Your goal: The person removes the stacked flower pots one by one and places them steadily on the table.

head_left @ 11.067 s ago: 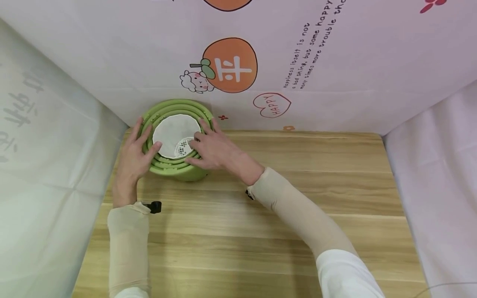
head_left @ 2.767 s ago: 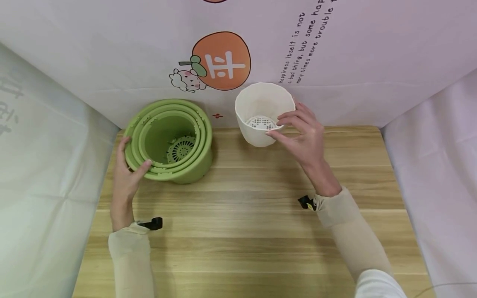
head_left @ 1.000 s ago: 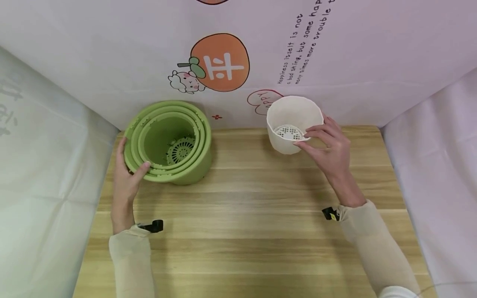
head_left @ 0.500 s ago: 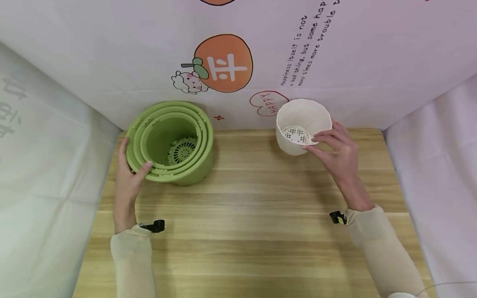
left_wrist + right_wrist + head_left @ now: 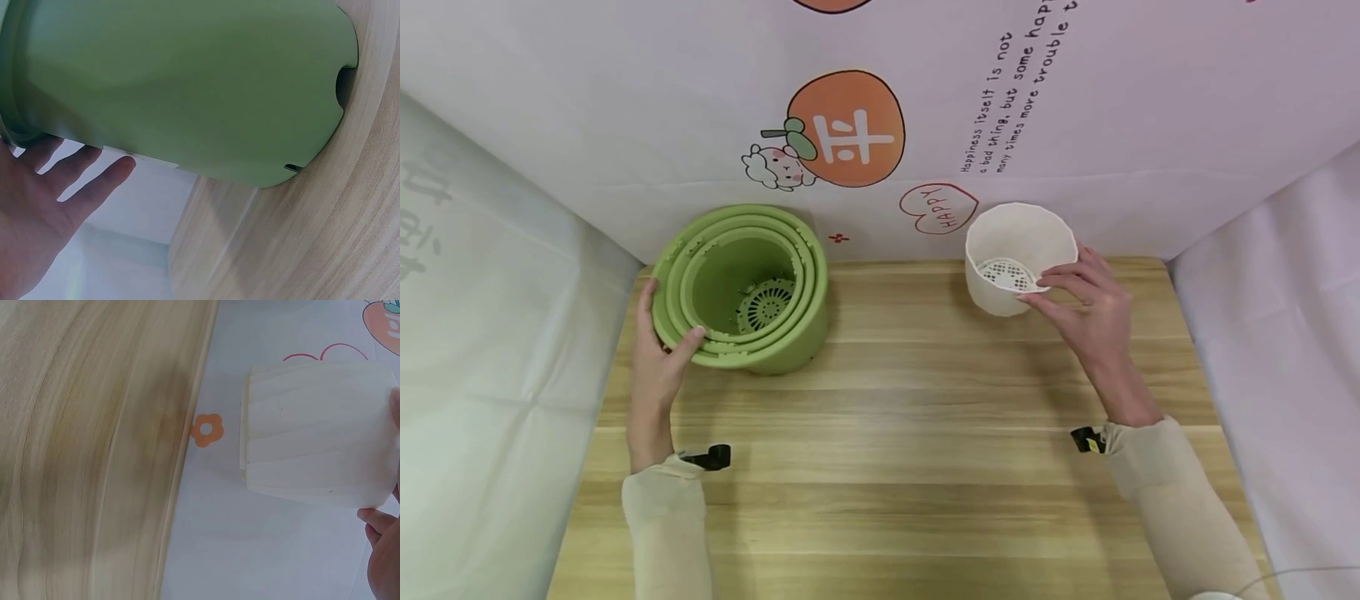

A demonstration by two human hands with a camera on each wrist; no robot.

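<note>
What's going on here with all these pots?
A person's right hand pinches the rim of a white pot, holding it off the wooden table. The left hand steadies a nested set of green pots by the rim, and that set stands on the table. The two are apart, and nothing sits inside the innermost green pot except its slotted base.

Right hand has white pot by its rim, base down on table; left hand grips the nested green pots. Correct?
One fix: the right wrist view shows the white pot held off the table, backdrop visible between. The rest stands: right hand holding it, left hand gripping the nested green pots.
</note>
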